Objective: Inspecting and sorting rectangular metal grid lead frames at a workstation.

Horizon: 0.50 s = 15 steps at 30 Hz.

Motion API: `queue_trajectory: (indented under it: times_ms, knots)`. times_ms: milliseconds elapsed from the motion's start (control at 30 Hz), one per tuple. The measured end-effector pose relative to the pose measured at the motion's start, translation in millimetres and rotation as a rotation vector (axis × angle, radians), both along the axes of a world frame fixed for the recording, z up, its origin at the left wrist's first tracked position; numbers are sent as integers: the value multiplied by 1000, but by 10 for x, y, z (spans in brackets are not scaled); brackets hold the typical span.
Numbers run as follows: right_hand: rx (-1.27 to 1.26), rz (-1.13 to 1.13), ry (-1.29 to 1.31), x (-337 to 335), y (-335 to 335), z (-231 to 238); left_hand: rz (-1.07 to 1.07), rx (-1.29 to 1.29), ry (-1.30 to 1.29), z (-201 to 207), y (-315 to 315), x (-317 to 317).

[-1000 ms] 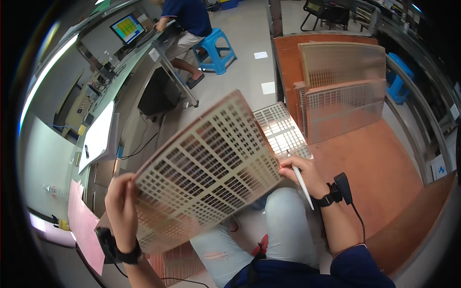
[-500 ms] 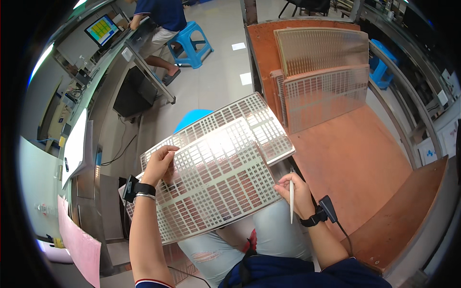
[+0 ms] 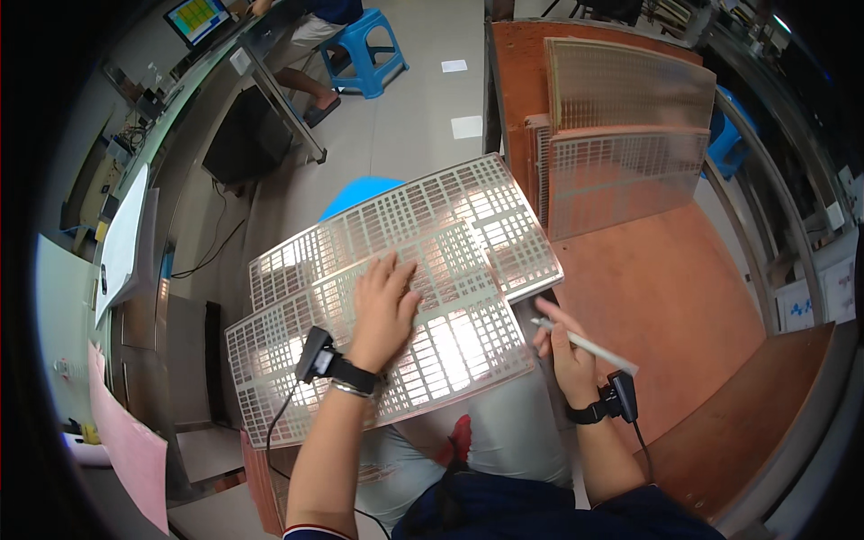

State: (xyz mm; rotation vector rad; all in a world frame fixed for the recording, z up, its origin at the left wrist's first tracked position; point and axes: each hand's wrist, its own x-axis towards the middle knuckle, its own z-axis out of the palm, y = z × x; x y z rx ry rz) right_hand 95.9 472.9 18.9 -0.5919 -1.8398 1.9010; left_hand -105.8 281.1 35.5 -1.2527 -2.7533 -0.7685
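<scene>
Perforated metal sheets (image 3: 450, 243) now lie flat across the person's lap — a moment ago the top one was raised and tilted. Left hand (image 3: 382, 310) presses it down, fingers spread; right hand (image 3: 562, 346) pinches a thin white pen (image 3: 585, 346) beside its right edge — settled for close work.

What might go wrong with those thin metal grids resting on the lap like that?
The two perforated metal sheets overlap on the person's knees, pinned only by the flat left hand, so they might slide or sag. The right hand holds a white pen-like tool by the sheets' edge; it might scratch them.
</scene>
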Motion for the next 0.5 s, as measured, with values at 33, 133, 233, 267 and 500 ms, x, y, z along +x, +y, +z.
queue_trajectory:
  times_ms: [33, 133, 233, 267, 500]
  knots:
    - [-20, 110, -26, 15, 11, -29, 69, -72, 78, -52, 76, 85]
    - [56, 65, -44, -64, -92, -38, 152, -145, 144, -121, 117, 141]
    - [6, 32, -82, -47, -86, -141, 172, -152, 144, -128, 131, 142]
    - [7, 32, -89, -40, -67, -180, 172, -159, 153, -124, 138, 144]
    - [-37, 14, -96, -77, -86, -157, 188, -174, 179, -152, 134, 153]
